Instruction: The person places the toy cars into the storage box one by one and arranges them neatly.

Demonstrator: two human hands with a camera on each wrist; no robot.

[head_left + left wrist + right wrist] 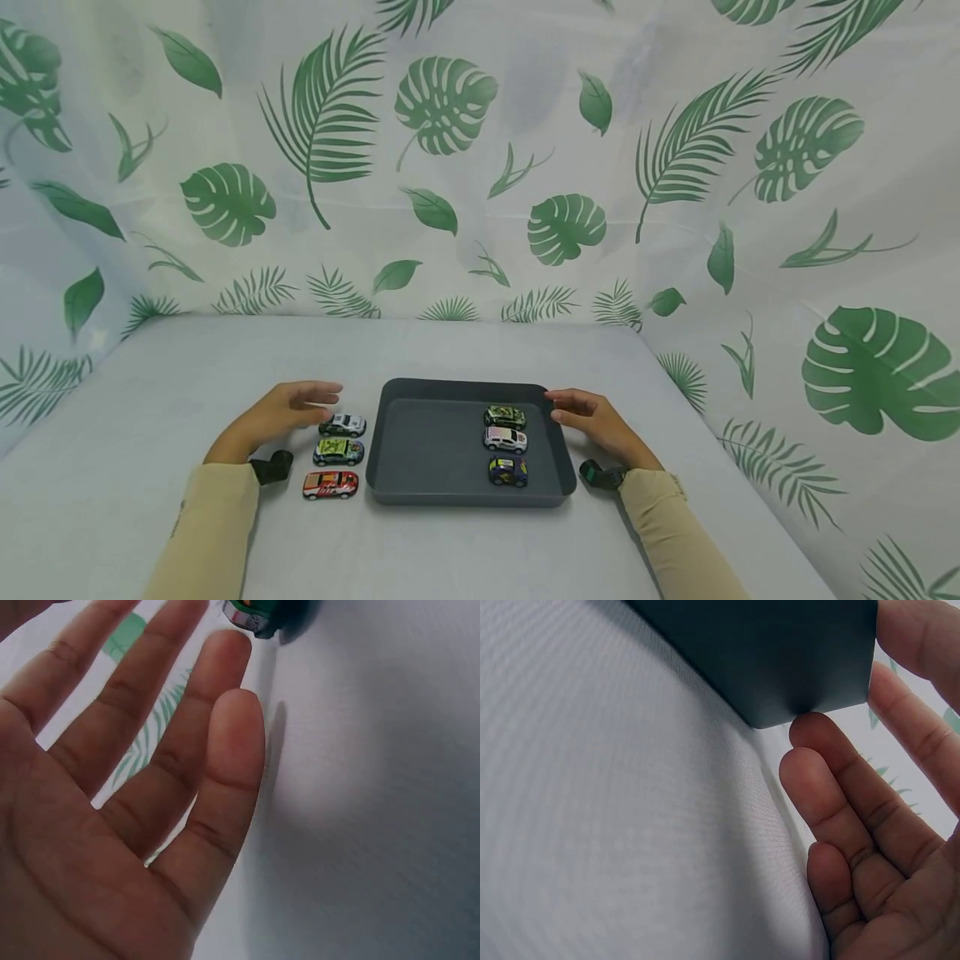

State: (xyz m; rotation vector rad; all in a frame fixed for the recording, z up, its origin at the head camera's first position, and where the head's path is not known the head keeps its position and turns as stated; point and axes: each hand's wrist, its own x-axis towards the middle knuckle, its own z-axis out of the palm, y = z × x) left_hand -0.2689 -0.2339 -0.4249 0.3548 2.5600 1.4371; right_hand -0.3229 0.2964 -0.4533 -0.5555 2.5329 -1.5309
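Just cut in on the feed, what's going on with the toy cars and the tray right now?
A person sits at a grey table with a dark tray. Three toy cars stand in a column inside the tray; three more stand left of it. The left hand hovers open by the white car. The right hand rests open at the tray's far right corner.

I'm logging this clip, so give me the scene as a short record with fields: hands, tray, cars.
left hand: open, beside the white car, not holding it
right hand: open, fingers at the tray's right far corner
tray: dark grey, on the table
cars in tray: camo car, checkered car, blue car
cars left of tray: white car, green car, red car
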